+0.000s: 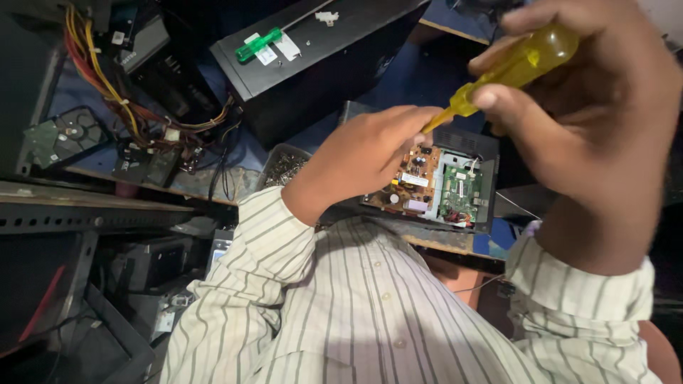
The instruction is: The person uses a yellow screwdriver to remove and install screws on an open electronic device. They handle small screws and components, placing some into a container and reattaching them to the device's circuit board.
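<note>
My right hand (590, 121) grips a screwdriver with a clear yellow handle (523, 60), held close to the camera and slanting down to the left. My left hand (370, 153) is closed around the lower end of that screwdriver, hiding its shaft and tip. Just below both hands lies an opened black device (469, 142) showing a brown circuit board (413, 181) and a green circuit board (459, 193). My sleeves are cream with thin dark stripes.
A black computer case (320, 64) lies behind, with a green-handled screwdriver (258, 44) on top. A bundle of red, yellow and orange wires (107, 78) and a hard drive (60, 135) sit at left. A tray of small metal parts (284, 167) is beside my left wrist.
</note>
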